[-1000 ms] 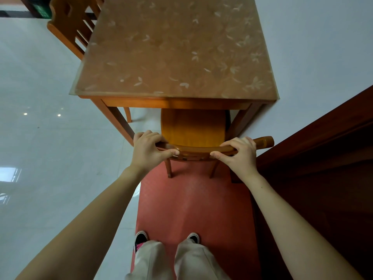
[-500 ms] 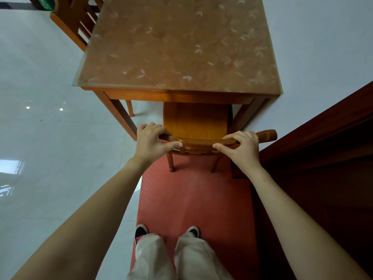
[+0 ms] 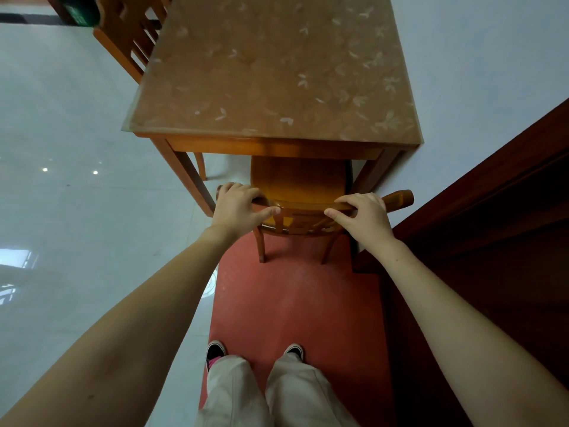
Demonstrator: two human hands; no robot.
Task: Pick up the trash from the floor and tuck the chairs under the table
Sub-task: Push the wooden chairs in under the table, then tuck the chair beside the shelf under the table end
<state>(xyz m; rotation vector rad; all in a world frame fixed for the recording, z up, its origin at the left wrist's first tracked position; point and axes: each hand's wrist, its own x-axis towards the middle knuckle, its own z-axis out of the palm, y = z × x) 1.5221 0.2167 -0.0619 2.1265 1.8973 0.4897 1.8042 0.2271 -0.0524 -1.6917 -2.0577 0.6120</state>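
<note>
Our left hand (image 3: 237, 208) and right hand (image 3: 365, 215) both clasped the top rail of the chair (image 3: 300, 183), its seat seemingly halfway under the table (image 3: 277, 72); no trash showed.

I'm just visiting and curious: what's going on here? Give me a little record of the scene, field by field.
activity: a person tucking a chair under a table
left hand: gripping the left end of the chair's top rail
right hand: gripping the rail's right part
chair: wooden, seat partly under the table, back legs on the red mat
table: wooden, top with a pale leaf pattern
second chair: at the table's far left side
red mat: under the person's shoes
trash: none visible
</note>
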